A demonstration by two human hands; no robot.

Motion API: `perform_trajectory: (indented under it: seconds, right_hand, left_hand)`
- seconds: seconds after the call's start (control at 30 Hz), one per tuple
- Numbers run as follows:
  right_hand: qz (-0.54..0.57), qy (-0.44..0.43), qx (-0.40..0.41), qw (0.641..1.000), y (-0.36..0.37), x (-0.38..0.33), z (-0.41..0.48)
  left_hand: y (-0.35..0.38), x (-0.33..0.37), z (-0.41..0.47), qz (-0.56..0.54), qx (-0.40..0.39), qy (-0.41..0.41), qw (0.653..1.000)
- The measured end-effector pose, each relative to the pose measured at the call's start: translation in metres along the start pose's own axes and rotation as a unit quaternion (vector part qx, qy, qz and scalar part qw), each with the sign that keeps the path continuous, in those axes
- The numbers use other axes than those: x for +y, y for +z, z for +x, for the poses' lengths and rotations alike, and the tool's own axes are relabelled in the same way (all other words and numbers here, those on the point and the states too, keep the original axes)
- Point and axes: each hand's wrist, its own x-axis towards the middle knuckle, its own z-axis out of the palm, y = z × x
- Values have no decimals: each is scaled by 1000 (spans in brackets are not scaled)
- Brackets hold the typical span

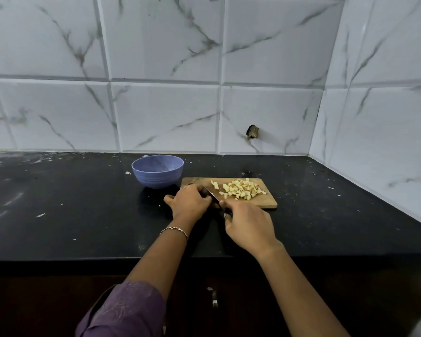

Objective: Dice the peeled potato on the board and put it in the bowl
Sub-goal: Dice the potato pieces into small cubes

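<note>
One half-hidden knife (210, 193) gripped by right hand (249, 226), grasp of left hand (190, 200) unclear, diced potato (241, 189) on board (269, 203)

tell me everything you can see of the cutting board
The cutting board is a flat rectangle of pale wood with rounded corners, lying on the black counter just right of the blue bowl. A pile of diced potato sits on its right half, a few pieces lying apart toward the middle. The left hand covers its near left part, and the blade of the knife held by the right hand slants across it beside that hand.
</note>
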Motion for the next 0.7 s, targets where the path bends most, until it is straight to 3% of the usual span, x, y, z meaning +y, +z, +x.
perform_trajectory:
  seconds: [0.2, 0.7]
  right_hand:
    - [-15, 15, -28, 999, -14, 6, 6]
    - [-86, -33, 43, 995, -3, 27, -12]
  left_hand:
    - [1, 1, 0, 26, 3, 6, 1000]
    - [3, 2, -2, 25, 8, 71, 997]
